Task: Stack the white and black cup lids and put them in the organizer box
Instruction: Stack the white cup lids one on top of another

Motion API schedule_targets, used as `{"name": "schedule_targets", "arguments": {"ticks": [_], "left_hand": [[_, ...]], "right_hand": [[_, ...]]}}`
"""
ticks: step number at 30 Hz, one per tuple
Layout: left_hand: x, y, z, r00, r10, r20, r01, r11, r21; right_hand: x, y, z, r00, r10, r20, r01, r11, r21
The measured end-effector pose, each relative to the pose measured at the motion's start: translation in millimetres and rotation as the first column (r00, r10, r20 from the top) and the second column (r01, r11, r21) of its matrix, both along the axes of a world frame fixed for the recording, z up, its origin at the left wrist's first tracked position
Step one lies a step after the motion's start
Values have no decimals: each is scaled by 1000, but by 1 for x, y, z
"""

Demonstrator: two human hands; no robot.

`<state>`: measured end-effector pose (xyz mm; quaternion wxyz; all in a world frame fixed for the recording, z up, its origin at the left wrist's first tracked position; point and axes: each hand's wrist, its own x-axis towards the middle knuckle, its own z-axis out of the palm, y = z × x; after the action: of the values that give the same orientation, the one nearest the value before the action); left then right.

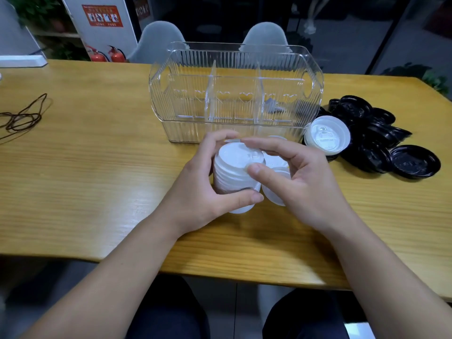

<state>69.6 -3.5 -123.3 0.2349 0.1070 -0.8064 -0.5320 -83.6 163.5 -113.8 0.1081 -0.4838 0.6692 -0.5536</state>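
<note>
Dark-trousered knees point(168, 311) were seen lowest in the view, tucked under the near edge of a long wooden table point(85, 167) with a glossy, yellow, streaked grain. Far to the left, a thin dark cord point(23, 116) lay in loose loops on the wood, and a flat white slab point(23, 61) rested at the back corner. Toward the middle, the left hand point(203, 189) was wrapped around a ribbed column of stacked white lids point(233, 167), the thumb curled across its front and the fingers hooked behind it. The stack was held just in front of the organizer box point(234, 94), a clear, ridged plastic tub with rounded ends, split by upright dividers into three compartments, with heart-shaped cutouts showing through its walls; no lids could be made out inside it. The right hand point(300, 177) was curled over the top lid, its thumb pressed on the round rim and its fingers arched across the far edge. Further white lids point(275, 189) lay beneath that palm, partly hidden. To the right, one more small white stack point(327, 137) sat beside the box's corner, touching a scattered heap of shiny black lids point(391, 145), which were flat, round and overlapping one another on the table.
</note>
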Motion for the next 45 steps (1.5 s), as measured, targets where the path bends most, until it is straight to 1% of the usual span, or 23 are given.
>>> {"name": "schedule_targets", "arguments": {"ticks": [4, 9, 13, 19, 22, 26, 28, 31, 34, 36, 38, 39, 42, 45], "left_hand": [[-1, 0, 1, 1000, 3, 30, -3, 1000, 19], [-1, -2, 0, 999, -32, 44, 30, 999, 40], [-1, -3, -1, 998, -37, 54, 34, 998, 45], [-2, -4, -4, 999, -34, 9, 34, 998, 57], [-2, -4, -4, 999, -33, 3, 33, 999, 42], [-3, -5, -4, 999, -41, -1, 41, 999, 22], [-3, -7, -5, 999, -52, -7, 52, 999, 14], [-3, -9, -7, 998, -58, -18, 57, 998, -4], [-3, -10, -9, 998, -47, -39, 46, 999, -26], [-3, -10, -9, 998, -43, -38, 42, 999, -34], [-3, -9, -9, 999, -41, -29, 40, 998, -44], [-3, -8, -8, 999, -39, -26, 37, 998, -47], [-3, -7, -8, 999, -34, -31, 32, 998, -44], [-3, -7, -9, 999, -39, -36, 37, 998, -44]], "right_hand": [[0, 1, 1, 999, 50, -1, -50, 999, -4], [-1, 2, 2, 993, 110, 49, -111, 994, 11], [1, -1, 1, 997, 69, 37, -69, 997, -19], [3, -3, -4, 999, -20, 26, 21, 998, -63], [3, -4, -5, 999, -27, 27, 28, 998, -63], [0, -3, -5, 999, 13, 48, -11, 999, -49], [-2, 4, -4, 999, -20, 46, 21, 999, -27], [-7, 22, -7, 991, -133, -23, 134, 991, 10], [-11, 40, -14, 972, -205, -117, 217, 971, 103], [-9, 49, -19, 949, -219, -225, 255, 955, 148], [-7, 54, -26, 907, -219, -359, 297, 939, 176], [-6, 54, -29, 890, -213, -402, 308, 932, 188], [-5, 52, -38, 855, -178, -486, 313, 926, 210], [-7, 49, -41, 823, -181, -538, 318, 932, 173]]}}
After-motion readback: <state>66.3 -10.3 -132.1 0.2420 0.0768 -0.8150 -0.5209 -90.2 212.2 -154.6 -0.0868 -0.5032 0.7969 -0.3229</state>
